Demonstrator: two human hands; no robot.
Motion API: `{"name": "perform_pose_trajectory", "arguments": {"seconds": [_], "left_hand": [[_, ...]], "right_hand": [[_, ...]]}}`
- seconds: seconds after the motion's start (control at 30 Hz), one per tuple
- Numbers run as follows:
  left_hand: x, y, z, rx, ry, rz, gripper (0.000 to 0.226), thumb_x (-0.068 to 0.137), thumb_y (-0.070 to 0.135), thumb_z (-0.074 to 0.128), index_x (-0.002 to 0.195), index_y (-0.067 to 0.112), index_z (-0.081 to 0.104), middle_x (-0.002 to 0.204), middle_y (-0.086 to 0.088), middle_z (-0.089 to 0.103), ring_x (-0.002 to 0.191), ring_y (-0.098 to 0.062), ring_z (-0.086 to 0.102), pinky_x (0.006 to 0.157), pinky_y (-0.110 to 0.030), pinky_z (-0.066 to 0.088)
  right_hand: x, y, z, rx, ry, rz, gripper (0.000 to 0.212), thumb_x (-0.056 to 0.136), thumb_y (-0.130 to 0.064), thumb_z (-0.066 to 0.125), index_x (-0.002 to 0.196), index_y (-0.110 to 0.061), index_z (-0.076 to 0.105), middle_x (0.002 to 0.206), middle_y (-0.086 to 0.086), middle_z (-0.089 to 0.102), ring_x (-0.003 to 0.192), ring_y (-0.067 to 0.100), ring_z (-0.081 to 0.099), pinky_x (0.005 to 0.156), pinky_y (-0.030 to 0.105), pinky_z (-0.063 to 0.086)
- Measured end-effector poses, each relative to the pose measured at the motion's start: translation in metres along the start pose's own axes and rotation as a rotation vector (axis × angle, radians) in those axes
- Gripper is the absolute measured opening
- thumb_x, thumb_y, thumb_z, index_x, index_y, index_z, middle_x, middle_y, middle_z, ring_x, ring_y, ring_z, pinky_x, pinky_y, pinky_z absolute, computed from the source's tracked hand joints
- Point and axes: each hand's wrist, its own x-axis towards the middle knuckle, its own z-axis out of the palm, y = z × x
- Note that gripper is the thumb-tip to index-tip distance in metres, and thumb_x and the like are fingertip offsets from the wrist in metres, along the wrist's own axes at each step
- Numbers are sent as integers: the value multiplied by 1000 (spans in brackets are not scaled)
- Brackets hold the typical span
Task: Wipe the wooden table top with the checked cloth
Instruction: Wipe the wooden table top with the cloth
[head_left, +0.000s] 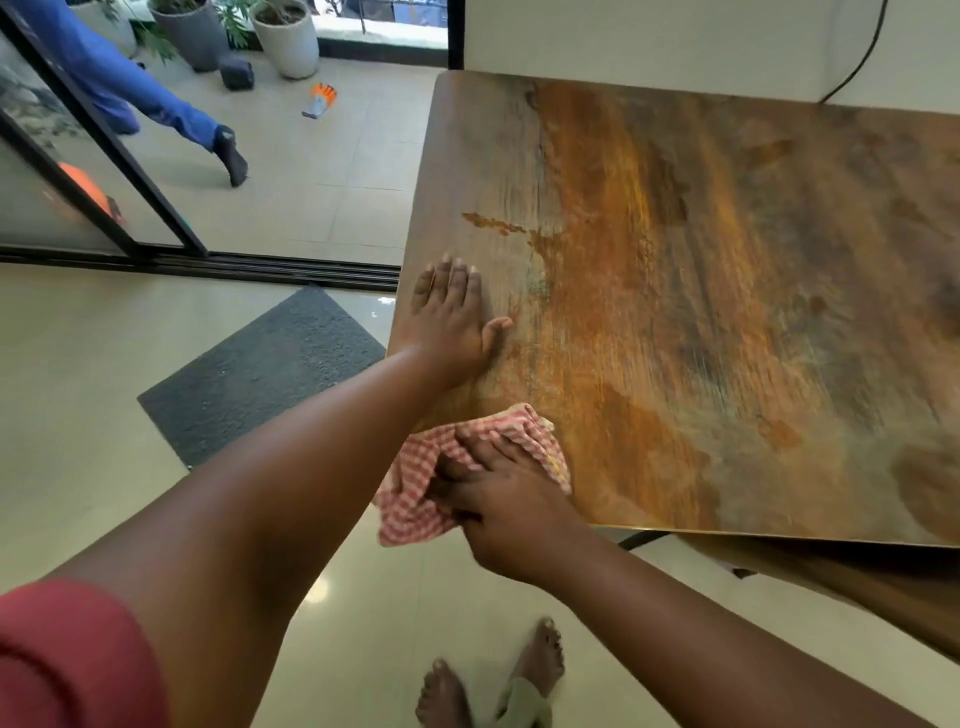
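The wooden table top (701, 291) fills the right half of the view, brown with orange streaks. A red-and-white checked cloth (415, 499) lies bunched at its near left corner, partly hanging over the edge. My right hand (498, 499) grips the cloth and holds it against the wood at that corner. My left hand (452, 317) rests flat on the table near the left edge, fingers straight and spread, a little beyond the cloth.
A dark doormat (265, 374) lies on the tiled floor left of the table, before a sliding glass door track (208, 262). A person in blue trousers (156, 98) walks outside near plant pots (285, 36). My bare feet (493, 680) stand below the table corner.
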Motion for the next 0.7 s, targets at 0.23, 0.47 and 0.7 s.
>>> {"name": "perform_pose_trajectory", "arguments": {"seconds": [0.23,0.47,0.7], "left_hand": [[-40,-56,14,-89,-28,-41,77,95,61,9,153,11,1,161,-9,-5,147,-23,-16,115,-40,-16],[-46,-76,17,-82,-96,-43,70,97,58,7,153,19,-6,161,0,-11,145,-21,-20,114,-44,-17],[-51,-76,15,-113,-88,-36,68,96,58,3,153,22,-8,161,2,-11,144,-21,-23,114,-45,-17]], "right_hand": [[10,8,-5,-10,26,91,46,86,-28,42,130,-34,53,147,-10,39,143,27,21,116,39,4],[47,-33,11,-24,17,50,42,88,-32,40,127,-33,57,147,-9,40,142,33,20,115,45,2],[-8,-1,0,-69,-68,-51,44,89,-28,43,132,-36,51,145,-16,37,142,23,23,115,38,0]]}}
